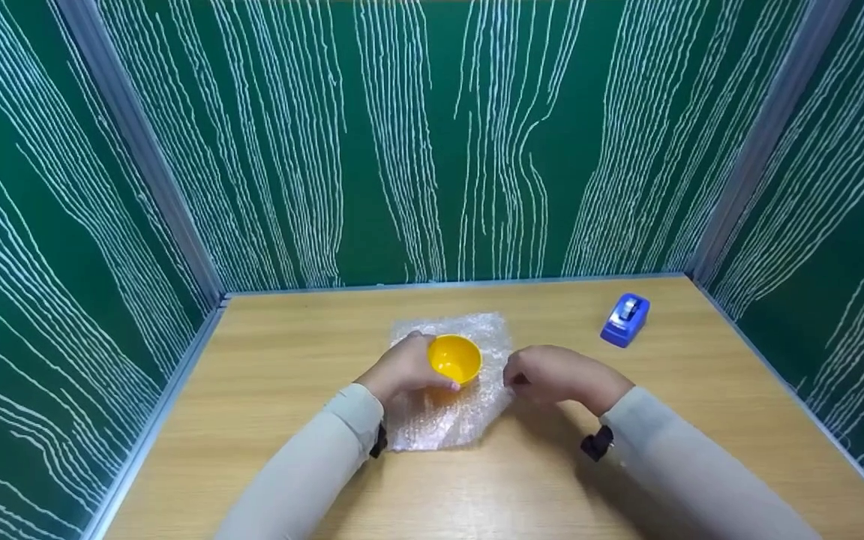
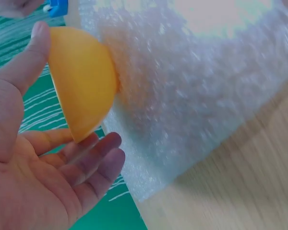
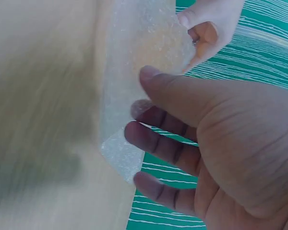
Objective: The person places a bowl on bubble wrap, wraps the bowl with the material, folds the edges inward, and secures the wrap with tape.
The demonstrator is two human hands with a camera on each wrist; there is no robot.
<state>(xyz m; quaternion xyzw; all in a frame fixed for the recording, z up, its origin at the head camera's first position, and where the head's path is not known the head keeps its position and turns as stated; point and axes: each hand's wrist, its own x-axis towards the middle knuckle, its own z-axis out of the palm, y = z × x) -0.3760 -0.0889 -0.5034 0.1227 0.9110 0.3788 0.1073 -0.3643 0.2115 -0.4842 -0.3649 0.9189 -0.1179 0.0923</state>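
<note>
A yellow bowl (image 1: 455, 358) sits on a sheet of bubble wrap (image 1: 432, 429), its opening facing up. My left hand (image 1: 402, 367) holds the bowl from the left side, thumb at the near rim and fingers around the far side. In the left wrist view the bowl (image 2: 84, 81) lies between thumb and fingers, with the bubble wrap (image 2: 197, 91) under its base. On the right, my right hand (image 1: 563, 375) pinches the wrap's right edge between thumb and index finger. In the right wrist view the lifted bubble wrap (image 3: 122, 72) covers the bowl, which shows through only as a faint orange patch.
A blue tape dispenser (image 1: 625, 320) stands toward the back right of the wooden table (image 1: 289, 345). Green panels (image 1: 462, 142) with white wavy lines enclose the table at the back and both sides.
</note>
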